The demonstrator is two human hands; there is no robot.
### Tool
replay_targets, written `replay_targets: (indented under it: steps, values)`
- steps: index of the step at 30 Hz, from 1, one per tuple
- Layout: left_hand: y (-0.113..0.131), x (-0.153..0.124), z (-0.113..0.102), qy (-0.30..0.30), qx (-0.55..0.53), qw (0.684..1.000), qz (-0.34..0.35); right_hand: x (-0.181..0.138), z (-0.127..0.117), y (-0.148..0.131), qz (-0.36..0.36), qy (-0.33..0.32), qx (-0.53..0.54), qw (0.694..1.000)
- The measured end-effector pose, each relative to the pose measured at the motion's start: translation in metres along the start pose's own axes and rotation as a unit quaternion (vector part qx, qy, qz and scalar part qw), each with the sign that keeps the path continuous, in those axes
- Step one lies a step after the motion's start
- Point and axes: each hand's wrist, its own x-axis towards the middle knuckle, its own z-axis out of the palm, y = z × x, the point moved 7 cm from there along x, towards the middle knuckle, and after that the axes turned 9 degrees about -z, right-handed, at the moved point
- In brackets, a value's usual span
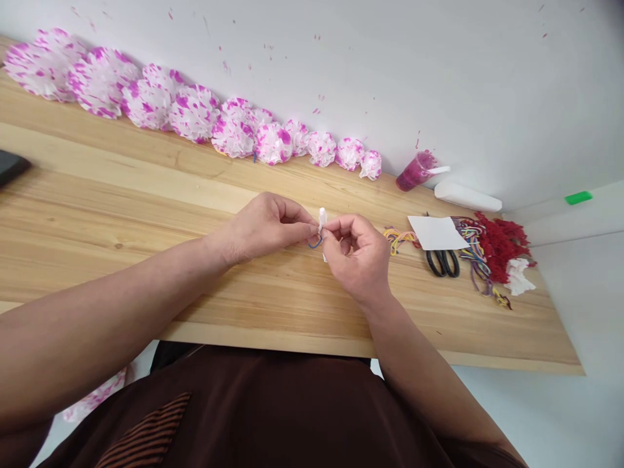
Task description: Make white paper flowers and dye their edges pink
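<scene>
Over the middle of the wooden table (146,214), my left hand (266,224) and my right hand (358,253) meet fingertip to fingertip. Both pinch a small folded strip of white paper (322,217) held upright between them. A blue rubber band (314,244) loops below the paper at my left fingertips. Both hands are closed in a pinch. How the band sits on the paper is hidden by my fingers.
A row of several white-and-pink paper flowers (195,114) lines the wall. To the right lie coloured rubber bands (397,237), a white sheet (437,232), black scissors (442,262), red scraps (502,244), a pink cup (414,171) and a white tube (467,196). A dark object (10,166) sits far left.
</scene>
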Motion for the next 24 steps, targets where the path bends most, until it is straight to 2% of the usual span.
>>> replay_targets:
  steps: [11,18,24]
  values:
    - [0.0,0.0,-0.002,0.016,0.023,1.0,-0.009,0.0,0.001,-0.007,-0.024,-0.003,0.015,1.0]
    - [0.004,-0.003,-0.001,0.007,0.039,0.999,0.014,-0.002,0.005,0.005,0.033,-0.012,0.051,0.998]
    - [0.004,-0.002,0.0,0.009,0.034,0.999,0.013,-0.003,0.006,0.009,0.044,-0.011,0.058,0.997]
